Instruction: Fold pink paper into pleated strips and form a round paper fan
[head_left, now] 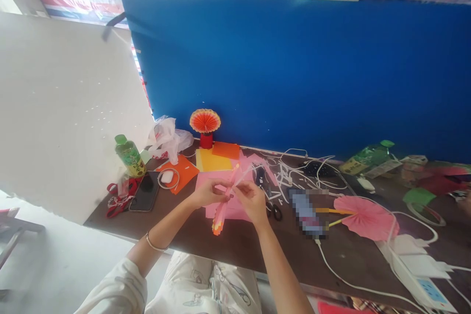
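Note:
A narrow folded strip of pink paper (221, 213) with orange and yellow ends slants between my hands. My left hand (212, 193) is closed on its middle from the left side. Close beside it, my right hand (252, 198) pinches at the same middle part; whatever thin thing lies between its fingertips is too small to make out. Under both hands lie pink sheets (209, 180) on the dark table. Beyond them are a yellow sheet (211, 161) and an orange sheet (226, 150). Black scissors (275, 212) rest right of my right hand, partly hidden.
An orange paper fan (205, 121) stands upright at the back. Left are a green bottle (130, 157), a phone (144, 191) and a red lanyard (119, 201). White paper scraps, cables, a pink fan (366, 217) and a power strip (429, 289) lie to the right.

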Motion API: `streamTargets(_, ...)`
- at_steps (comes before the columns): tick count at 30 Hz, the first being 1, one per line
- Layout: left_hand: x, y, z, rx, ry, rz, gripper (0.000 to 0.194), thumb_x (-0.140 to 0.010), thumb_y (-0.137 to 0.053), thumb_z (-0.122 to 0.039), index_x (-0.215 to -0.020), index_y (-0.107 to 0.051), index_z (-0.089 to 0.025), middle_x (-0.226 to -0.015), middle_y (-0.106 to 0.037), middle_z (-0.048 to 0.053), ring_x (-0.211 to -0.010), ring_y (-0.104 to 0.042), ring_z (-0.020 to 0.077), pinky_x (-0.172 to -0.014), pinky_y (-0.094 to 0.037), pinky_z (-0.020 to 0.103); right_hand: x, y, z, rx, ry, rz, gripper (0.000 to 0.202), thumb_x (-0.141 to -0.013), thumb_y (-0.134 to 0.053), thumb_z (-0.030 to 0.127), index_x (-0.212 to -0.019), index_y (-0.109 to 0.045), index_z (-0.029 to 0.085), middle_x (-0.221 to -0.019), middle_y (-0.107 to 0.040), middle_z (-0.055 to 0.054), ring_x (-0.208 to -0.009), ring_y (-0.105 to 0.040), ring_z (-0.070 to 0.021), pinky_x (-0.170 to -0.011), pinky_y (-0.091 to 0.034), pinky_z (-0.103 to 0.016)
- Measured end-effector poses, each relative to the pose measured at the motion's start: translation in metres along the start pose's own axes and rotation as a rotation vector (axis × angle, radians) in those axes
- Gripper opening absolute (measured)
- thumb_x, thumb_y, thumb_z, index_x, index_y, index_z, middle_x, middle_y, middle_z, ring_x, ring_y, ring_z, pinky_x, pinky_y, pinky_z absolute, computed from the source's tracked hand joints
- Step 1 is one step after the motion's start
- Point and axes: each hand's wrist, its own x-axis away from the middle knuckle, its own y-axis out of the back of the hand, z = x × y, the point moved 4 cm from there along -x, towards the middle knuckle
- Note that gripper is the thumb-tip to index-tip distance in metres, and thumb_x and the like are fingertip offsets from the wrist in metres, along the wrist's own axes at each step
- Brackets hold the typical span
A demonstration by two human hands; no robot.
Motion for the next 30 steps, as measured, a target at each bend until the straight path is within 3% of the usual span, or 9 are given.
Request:
streamTargets(5, 0.002, -0.001, -0.002, -0.001, -0.013, -0.003, 0.05, -0.058, -0.078, -0.028, -0.103, -0.063, -0.014, -0.078, -0.069, 0.005, -0.073, -0.067, 0.0182, -0.071, -0.054, 0.029, 0.003, -0.002, -0.001, 0.013, 0.023, -0.026, 0.022, -0.065, -0.071, 0.038, -0.07, -0.061, 0.019, -0.068, -0.063, -0.001, -0.065, -0.061, -0.0163, -0.064, -0.052, -0.032)
streamTargets(10, 0.003, -0.002, -0.003, 0.011, -0.01, 0.012, 0.048, -0.059, -0.078, -0.029, -0.103, -0.064, -0.014, -0.085, -0.069, 0.006, -0.076, -0.067, 0.018, -0.071, -0.053, 0.029, 0.006, -0.005, 0.002, 0.01, 0.02, 0.05, 0.017, -0.069, -0.068, 0.034, -0.072, -0.062, 0.019, -0.069, -0.064, -0.002, -0.064, -0.062, -0.0163, -0.066, -0.053, -0.032)
streamTargets(15, 0.005, -0.006, -0.009, 0.006, -0.042, 0.033, 0.042, -0.061, -0.076, -0.031, -0.098, -0.066, -0.014, -0.092, -0.067, 0.007, -0.074, -0.066, 0.0163, -0.07, -0.053, 0.028, 0.007, -0.004, 0.003, 0.094, 0.098, 0.039, 0.015, -0.071, -0.066, 0.034, -0.072, -0.063, 0.019, -0.069, -0.064, -0.002, -0.065, -0.062, -0.0161, -0.066, -0.052, -0.031)
streamTargets(23, 0.009, -0.011, -0.016, 0.026, -0.057, -0.014, 0.038, -0.067, -0.071, -0.039, -0.093, -0.067, -0.012, -0.083, -0.066, 0.008, -0.068, -0.065, 0.015, -0.064, -0.052, 0.026, 0.009, -0.003, -0.003, 0.151, 0.119, -0.007, 0.014, -0.072, -0.065, 0.033, -0.073, -0.063, 0.02, -0.071, -0.065, -0.003, -0.067, -0.062, -0.0174, -0.063, -0.051, -0.03)
streamTargets(30, 0.006, -0.004, -0.008, 0.036, -0.027, -0.054, 0.051, -0.056, -0.079, -0.032, -0.099, -0.065, -0.011, -0.084, -0.067, 0.008, -0.073, -0.066, 0.0193, -0.073, -0.053, 0.034, 0.012, -0.002, 0.005, 0.073, 0.115, -0.068, 0.011, -0.07, -0.067, 0.03, -0.071, -0.062, 0.02, -0.071, -0.063, -0.002, -0.067, -0.061, -0.0163, -0.066, -0.05, -0.031)
